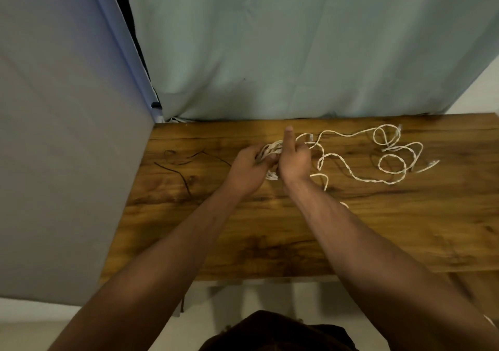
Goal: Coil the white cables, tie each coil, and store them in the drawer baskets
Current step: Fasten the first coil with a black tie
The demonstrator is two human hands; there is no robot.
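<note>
Presently my left hand (249,167) is clamping the coil (272,148) so loops hold together; my right hand (294,161) is gripping loose cable (388,182) for winding.

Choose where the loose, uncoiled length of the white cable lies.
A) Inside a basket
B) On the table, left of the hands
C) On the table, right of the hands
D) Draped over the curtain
C: the loose white cable loops across the wooden table to the right of the left hand and right hand, which grip its coiled part.
</note>
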